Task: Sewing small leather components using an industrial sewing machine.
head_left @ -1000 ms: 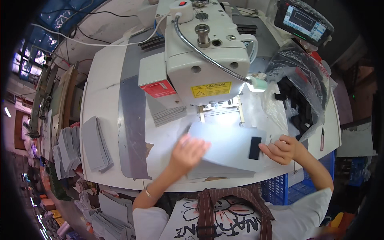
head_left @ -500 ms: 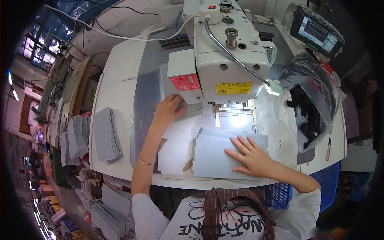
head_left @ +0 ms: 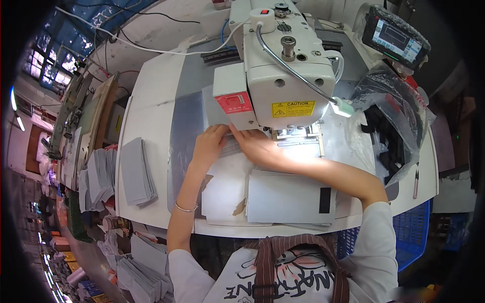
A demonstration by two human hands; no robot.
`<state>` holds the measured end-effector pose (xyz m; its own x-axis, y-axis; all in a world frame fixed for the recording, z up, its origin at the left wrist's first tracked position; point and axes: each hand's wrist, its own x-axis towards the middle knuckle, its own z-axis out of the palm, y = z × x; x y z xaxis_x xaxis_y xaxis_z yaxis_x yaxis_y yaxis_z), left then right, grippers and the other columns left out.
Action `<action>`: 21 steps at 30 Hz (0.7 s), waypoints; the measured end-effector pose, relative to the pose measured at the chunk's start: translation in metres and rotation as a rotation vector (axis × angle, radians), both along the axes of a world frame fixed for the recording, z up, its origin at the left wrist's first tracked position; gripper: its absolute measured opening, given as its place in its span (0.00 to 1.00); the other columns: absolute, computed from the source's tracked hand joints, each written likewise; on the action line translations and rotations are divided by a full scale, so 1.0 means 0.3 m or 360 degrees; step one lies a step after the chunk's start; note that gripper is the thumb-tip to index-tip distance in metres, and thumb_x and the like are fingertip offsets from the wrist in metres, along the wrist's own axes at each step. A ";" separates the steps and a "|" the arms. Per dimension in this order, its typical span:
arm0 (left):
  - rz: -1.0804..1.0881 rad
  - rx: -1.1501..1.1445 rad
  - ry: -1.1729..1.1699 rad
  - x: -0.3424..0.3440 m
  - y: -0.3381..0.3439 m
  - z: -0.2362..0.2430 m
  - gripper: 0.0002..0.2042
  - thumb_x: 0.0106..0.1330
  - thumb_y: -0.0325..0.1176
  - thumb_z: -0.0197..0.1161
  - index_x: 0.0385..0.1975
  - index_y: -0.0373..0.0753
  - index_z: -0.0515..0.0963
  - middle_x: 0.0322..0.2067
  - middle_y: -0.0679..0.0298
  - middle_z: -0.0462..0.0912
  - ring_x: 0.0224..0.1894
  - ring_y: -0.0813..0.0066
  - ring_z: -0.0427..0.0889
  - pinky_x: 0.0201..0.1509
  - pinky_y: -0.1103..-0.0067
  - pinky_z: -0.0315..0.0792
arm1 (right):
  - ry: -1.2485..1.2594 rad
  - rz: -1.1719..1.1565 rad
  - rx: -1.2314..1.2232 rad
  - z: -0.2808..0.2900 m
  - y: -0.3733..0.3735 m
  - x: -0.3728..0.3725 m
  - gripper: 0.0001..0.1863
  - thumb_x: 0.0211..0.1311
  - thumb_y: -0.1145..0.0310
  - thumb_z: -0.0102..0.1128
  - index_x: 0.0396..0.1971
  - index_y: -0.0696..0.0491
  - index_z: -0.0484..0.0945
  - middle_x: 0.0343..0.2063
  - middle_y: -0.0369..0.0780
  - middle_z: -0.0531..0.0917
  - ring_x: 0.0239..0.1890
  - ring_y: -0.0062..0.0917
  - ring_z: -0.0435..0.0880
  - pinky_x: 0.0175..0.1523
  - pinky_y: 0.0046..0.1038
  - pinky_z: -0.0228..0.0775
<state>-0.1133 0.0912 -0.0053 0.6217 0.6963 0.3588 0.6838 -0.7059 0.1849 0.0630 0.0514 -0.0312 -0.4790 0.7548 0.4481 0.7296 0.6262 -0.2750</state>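
Note:
My left hand (head_left: 210,145) is closed on the left end of a small pile of grey sheets (head_left: 231,147), beside the head of a white industrial sewing machine (head_left: 290,83). From the right, my right hand (head_left: 254,146) reaches across to the same pile. Its fingers are bent and pressed together at the far edge, close to my left fingertips; what lies under them is partly hidden. Nearer me, a stack of larger grey sheets (head_left: 283,197) lies flat, with a black strip (head_left: 325,200) on the top sheet's right side. The machine's metal clamp frame (head_left: 319,143) stands right of my hands.
A clear plastic bag of black strips (head_left: 386,146) sits right of the machine, with a pen-like tool (head_left: 416,184) beside it. More grey sheets (head_left: 136,171) are stacked at left. A control screen (head_left: 396,38) stands back right; a blue basket (head_left: 411,235) is below the table edge.
My right hand has left the front stack and moved up and left to the small pile by my left hand. The black strip on the front stack now shows.

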 end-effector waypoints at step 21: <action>0.0234 0.0067 -0.0222 0.055 -0.102 -0.033 0.12 0.59 0.28 0.57 0.43 0.37 0.72 0.41 0.58 0.77 0.49 0.57 0.70 0.53 0.67 0.63 | -0.0149 -0.0175 -0.0464 -0.012 -0.336 0.454 0.32 0.63 0.58 0.49 0.59 0.66 0.57 0.60 0.54 0.60 0.63 0.43 0.59 0.66 0.37 0.51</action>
